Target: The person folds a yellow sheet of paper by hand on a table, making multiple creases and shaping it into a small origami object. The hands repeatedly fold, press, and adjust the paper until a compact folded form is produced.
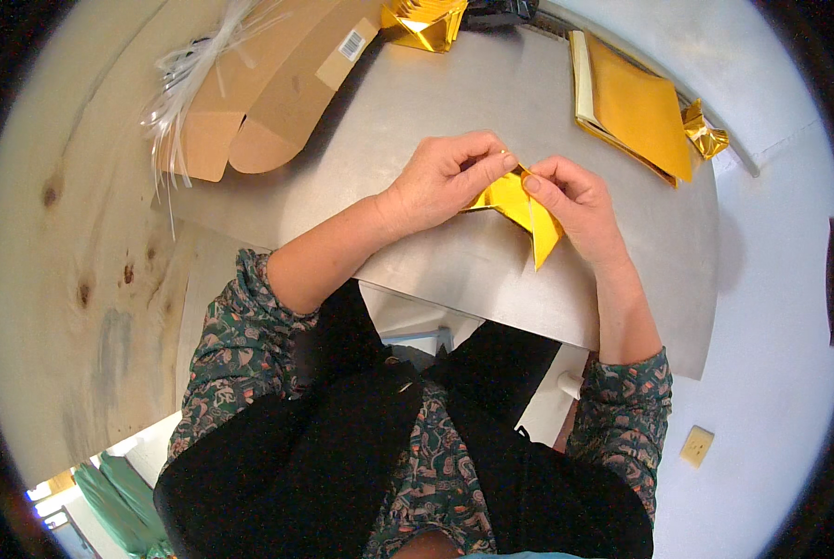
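Observation:
Between my two hands is a piece of shiny gold foil paper (510,199), partly folded, with one pointed corner hanging down toward me. My left hand (449,177) pinches its upper left edge between thumb and forefinger. On the other side my right hand (577,202) pinches the upper right edge, thumb in front. Both hands are closed and their fingertips almost meet at the top of the paper. The paper is held just over the grey metal tabletop (417,121); whether its lower edge touches the surface I cannot tell.
A brown cardboard box (282,88) stands at the far left, with clear plastic strips (184,102) over its side. Folded gold pieces (426,23) lie at the back. A stack of gold sheets (631,102) and a crumpled gold piece (705,132) rest at the far right, near the wall.

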`<state>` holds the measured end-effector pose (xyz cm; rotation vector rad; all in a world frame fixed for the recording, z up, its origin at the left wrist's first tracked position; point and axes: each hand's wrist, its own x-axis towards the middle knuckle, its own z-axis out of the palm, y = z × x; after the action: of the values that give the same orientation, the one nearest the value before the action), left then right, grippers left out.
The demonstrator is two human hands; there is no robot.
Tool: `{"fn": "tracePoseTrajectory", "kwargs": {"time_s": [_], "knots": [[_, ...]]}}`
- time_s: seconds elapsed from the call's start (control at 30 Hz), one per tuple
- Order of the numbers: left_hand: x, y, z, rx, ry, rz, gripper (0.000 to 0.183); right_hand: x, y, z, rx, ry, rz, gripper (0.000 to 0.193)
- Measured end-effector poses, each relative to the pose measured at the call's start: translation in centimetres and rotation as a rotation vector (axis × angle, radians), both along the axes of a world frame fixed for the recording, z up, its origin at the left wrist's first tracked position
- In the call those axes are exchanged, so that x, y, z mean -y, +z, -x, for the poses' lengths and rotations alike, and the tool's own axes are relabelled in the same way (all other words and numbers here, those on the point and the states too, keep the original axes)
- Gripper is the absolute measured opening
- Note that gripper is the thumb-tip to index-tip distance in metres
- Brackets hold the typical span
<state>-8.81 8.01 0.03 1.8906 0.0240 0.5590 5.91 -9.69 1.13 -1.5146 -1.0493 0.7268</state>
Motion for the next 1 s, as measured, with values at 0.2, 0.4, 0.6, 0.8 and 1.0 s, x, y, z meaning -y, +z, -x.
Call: {"fn": "tracePoseTrajectory", "kwargs": {"time_s": [0.2, 0.4, 0.6, 0.8, 1.0], "knots": [[-0.4, 0.6, 0.1, -0.048, 0.08, 0.327, 0.02, -0.1, 0.6, -0.5, -0.094, -0.141, -0.11, 0.016], [0.0, 0.6, 0.2, -0.117, -0.016, 0.156, 0.022, 0.3, 0.7, -0.8, 0.034, -0.101, 0.0, 0.015], [-0.1, 0.4, 0.2, -0.184, -0.111, 0.136, 0.02, -0.1, -0.1, -0.4, 0.041, -0.077, -0.056, 0.012], [-0.1, 0.1, 0.1, -0.172, -0.188, 0.087, 0.022, 0.1, 0.0, -0.5, 0.026, -0.019, -0.028, 0.015], [0.0, -0.1, -0.3, -0.055, -0.214, 0.06, 0.023, -0.1, -0.3, -1.0, -0.298, 0.022, -0.054, 0.019]]}}
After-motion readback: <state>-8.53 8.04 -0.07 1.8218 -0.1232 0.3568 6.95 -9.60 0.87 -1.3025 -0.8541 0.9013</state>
